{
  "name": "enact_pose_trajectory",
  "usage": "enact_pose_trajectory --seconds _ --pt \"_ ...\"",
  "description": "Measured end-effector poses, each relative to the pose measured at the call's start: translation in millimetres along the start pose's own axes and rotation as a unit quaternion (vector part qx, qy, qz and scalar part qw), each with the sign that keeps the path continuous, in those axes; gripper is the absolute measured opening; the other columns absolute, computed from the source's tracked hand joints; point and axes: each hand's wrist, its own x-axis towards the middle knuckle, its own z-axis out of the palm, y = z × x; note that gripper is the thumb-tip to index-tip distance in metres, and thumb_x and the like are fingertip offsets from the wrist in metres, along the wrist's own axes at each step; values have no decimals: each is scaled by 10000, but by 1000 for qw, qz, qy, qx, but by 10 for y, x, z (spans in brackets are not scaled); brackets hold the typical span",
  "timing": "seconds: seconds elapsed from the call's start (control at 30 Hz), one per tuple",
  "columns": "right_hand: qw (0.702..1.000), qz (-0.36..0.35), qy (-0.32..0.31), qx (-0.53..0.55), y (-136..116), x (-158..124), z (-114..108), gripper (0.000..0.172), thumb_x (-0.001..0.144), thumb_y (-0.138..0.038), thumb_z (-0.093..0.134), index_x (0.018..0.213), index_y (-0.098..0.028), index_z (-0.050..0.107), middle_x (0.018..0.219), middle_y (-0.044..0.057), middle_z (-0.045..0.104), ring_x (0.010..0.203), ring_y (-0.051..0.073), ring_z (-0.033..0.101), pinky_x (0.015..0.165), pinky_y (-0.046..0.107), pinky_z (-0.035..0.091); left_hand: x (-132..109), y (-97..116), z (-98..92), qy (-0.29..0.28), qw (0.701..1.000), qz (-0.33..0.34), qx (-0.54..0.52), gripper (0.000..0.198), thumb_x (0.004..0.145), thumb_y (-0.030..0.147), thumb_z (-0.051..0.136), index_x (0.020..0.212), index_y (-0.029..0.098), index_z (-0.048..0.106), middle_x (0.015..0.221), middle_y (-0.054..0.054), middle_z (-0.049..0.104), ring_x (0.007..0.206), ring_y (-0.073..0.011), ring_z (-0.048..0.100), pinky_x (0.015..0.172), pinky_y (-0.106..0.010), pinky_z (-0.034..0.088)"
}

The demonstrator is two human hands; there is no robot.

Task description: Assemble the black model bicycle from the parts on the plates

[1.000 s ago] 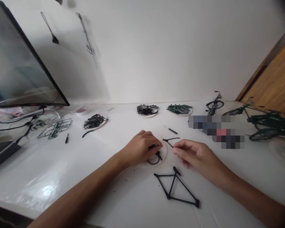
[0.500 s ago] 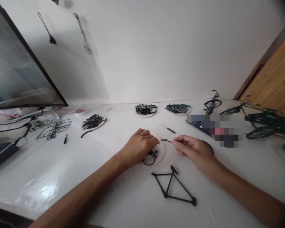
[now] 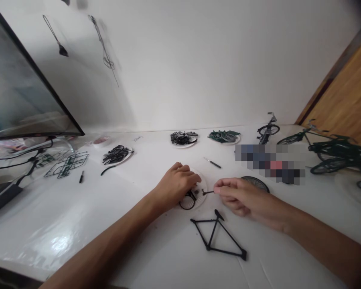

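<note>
My left hand [image 3: 179, 182] bends over a white paper plate [image 3: 202, 200] of small black model-bicycle parts. Its fingers are curled and its fingertips hidden, so what they hold cannot be made out. A black ring-shaped part [image 3: 187, 202] pokes out below that hand. Between thumb and fingers, my right hand [image 3: 236, 194] pinches a thin dark rod with a small crosspiece [image 3: 209, 192], its tip over the plate's right rim. Just beyond the right hand lies a spoked wheel [image 3: 255, 183], partly covered. Nearer me a black bicycle frame with a saddle [image 3: 212, 235] lies flat.
Plates of black parts [image 3: 117, 155], more black parts [image 3: 183, 139] and green parts [image 3: 225, 136] line the back. A screwdriver [image 3: 213, 162] lies beyond my hands. Model bicycles [image 3: 327, 150] stand at right. Green sprues [image 3: 67, 163], a small screwdriver [image 3: 81, 176] and a monitor [image 3: 30, 80] are left.
My right hand has moved slightly down and left, bringing the thin rod over the plate's rim and uncovering more of the wheel. My left hand keeps its place over the plate.
</note>
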Motion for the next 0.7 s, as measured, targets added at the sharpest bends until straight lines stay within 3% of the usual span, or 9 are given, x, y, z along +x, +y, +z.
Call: enact_pose_trajectory --seconds 0.43,0.7 --pt "990 -111 89 13 31 196 47 487 727 -568 772 850 -226 449 558 -132 238 481 45 142 442 228 61 11 -12 -54 -12 1000 5 -26 82 991 183 585 1030 156 652 918 -32 728 875 -177 621 831 -318 387" --pt "975 -170 121 -79 119 224 69 367 841 -562 629 874 -229 478 616 -95 334 457 61 231 421 224 160 64 39 -49 -13 999 0 -31 58 961 152 601 971 160 657 869 -34 720 847 -188 631 811 -337 396"
